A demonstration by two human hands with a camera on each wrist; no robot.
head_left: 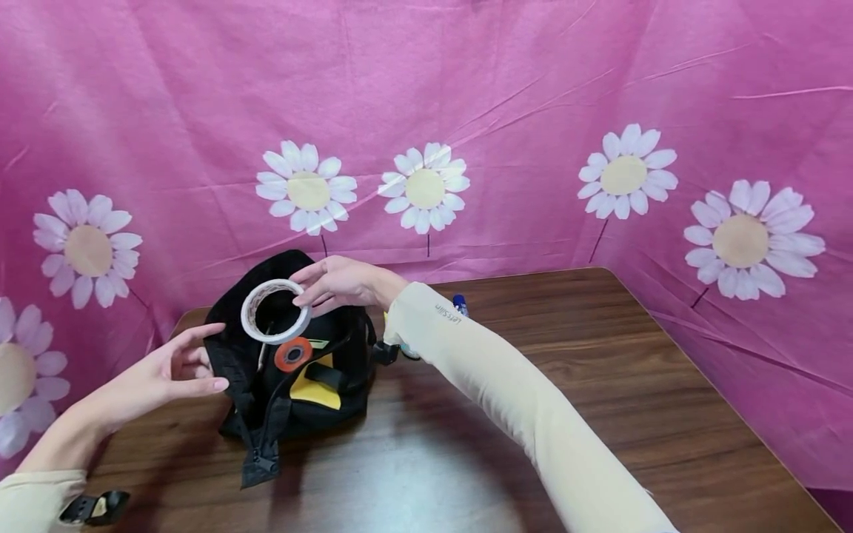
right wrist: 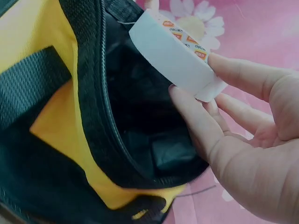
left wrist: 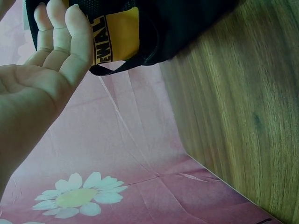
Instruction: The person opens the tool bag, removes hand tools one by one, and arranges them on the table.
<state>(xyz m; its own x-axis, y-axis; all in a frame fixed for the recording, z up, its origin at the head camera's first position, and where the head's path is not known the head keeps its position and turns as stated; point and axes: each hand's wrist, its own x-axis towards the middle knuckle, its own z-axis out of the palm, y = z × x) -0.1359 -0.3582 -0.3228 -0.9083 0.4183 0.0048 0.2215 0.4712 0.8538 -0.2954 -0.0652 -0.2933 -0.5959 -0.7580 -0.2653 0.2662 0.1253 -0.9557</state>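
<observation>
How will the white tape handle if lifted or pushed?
The tape probably stays stiff: its ring looks round while pinched by the right hand. It may feel light for its size, given the wide hole. Stood on edge, it would likely roll on its smooth, round outer face.

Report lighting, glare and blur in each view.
Head: pale glare on the wooden table, shadow beneath the right sleeve; left wrist: dim, greenish cast, pink backdrop looking washed out; right wrist: deep darkness inside the bag, pale, flat outside on the tape roll, soft daisy behind.
</observation>
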